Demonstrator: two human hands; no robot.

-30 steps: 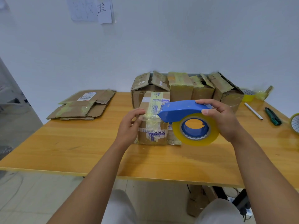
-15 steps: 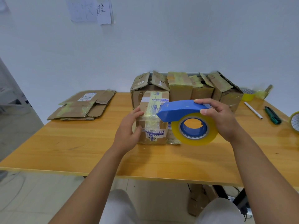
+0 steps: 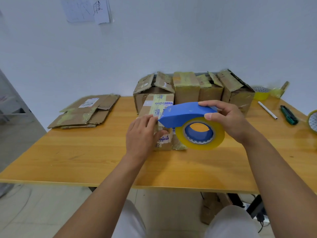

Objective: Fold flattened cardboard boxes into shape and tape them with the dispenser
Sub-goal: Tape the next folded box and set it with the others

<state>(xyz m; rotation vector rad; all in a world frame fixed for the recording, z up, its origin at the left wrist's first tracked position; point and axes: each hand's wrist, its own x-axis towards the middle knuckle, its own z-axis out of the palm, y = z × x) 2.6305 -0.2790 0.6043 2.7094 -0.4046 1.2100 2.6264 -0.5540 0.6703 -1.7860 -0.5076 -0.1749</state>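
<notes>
A small taped cardboard box (image 3: 162,101) stands mid-table on the wooden table (image 3: 82,152). In front of it my right hand (image 3: 229,121) grips a blue tape dispenser (image 3: 181,114) by its top, with the yellow tape roll (image 3: 218,140) hanging below. My left hand (image 3: 140,136) is at the dispenser's nose. Its fingertips and thumb appear to pinch the free tape end against the box's near face. The lower left of the box is hidden behind this hand.
A pile of flattened cardboard boxes (image 3: 85,112) lies at the back left. Several folded boxes (image 3: 187,90) stand in a row against the wall. On the right are a white pen (image 3: 267,110), a green utility knife (image 3: 289,115) and spare tape rolls (image 3: 313,121).
My left hand left the box's side and moved right to the dispenser's nose. The dispenser stayed in my right hand and barely moved.
</notes>
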